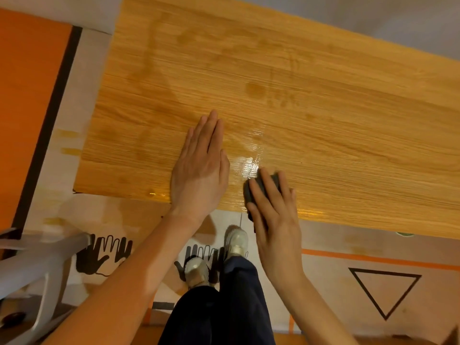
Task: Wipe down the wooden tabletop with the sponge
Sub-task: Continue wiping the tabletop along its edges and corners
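Observation:
The wooden tabletop [298, 100] fills the upper part of the head view, with darker damp streaks and a shiny wet patch near its front edge. My right hand [273, 215] presses a dark grey sponge [250, 192] flat on the wood at that front edge; most of the sponge is hidden under my fingers. My left hand [201, 165] lies flat on the tabletop just left of the sponge, palm down, fingers together and straight, holding nothing.
Below the table edge I see my legs and white shoes [236, 241] on a floor with printed hand shapes and a black triangle [384, 290]. A grey metal frame [42, 265] stands at the lower left. An orange panel [27, 95] runs along the left.

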`<action>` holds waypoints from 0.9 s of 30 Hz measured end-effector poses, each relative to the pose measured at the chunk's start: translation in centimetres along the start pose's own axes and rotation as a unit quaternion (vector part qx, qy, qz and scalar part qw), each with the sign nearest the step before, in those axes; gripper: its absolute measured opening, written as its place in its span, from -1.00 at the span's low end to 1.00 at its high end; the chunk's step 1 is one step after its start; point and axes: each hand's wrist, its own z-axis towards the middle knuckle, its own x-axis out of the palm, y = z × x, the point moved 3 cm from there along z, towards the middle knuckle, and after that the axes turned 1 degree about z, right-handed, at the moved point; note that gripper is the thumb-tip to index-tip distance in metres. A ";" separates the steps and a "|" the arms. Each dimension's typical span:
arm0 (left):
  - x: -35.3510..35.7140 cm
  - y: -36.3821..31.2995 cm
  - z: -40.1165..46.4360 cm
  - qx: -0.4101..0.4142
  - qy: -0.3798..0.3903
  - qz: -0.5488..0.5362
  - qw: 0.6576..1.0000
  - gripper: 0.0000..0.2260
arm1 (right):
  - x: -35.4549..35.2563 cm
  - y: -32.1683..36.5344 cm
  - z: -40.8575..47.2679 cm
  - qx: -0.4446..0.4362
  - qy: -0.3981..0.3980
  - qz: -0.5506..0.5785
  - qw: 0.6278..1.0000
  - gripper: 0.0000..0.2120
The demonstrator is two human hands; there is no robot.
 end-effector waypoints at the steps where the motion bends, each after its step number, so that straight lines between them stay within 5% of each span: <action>1: 0.0 0.0 0.0 0.001 -0.002 0.000 1.000 -0.54 | 0.0 -0.1 0.7 -0.009 0.009 -0.003 1.000 -0.61; 7: 0.1 0.1 0.2 -0.014 0.001 -0.001 1.000 -0.53 | 0.4 -1.3 13.3 0.026 -0.015 -0.036 0.999 -0.63; 12: 0.1 0.2 0.2 -0.024 0.008 -0.008 1.000 -0.53 | -3.2 -5.6 8.0 -0.018 0.017 -0.080 0.997 -0.60; 17: -0.2 0.3 0.2 -0.030 0.011 -0.055 0.998 -0.54 | -5.8 -9.1 6.9 0.120 -0.044 -0.067 0.990 -0.58; 23: -0.7 1.2 4.2 -0.028 0.007 -0.006 1.000 -0.53 | -0.2 -1.8 12.7 0.001 -0.007 -0.055 0.998 -0.61; 27: -0.8 3.6 8.7 -0.039 0.006 0.019 0.999 -0.53 | -2.5 -4.1 12.6 -0.054 0.040 -0.079 0.995 -0.61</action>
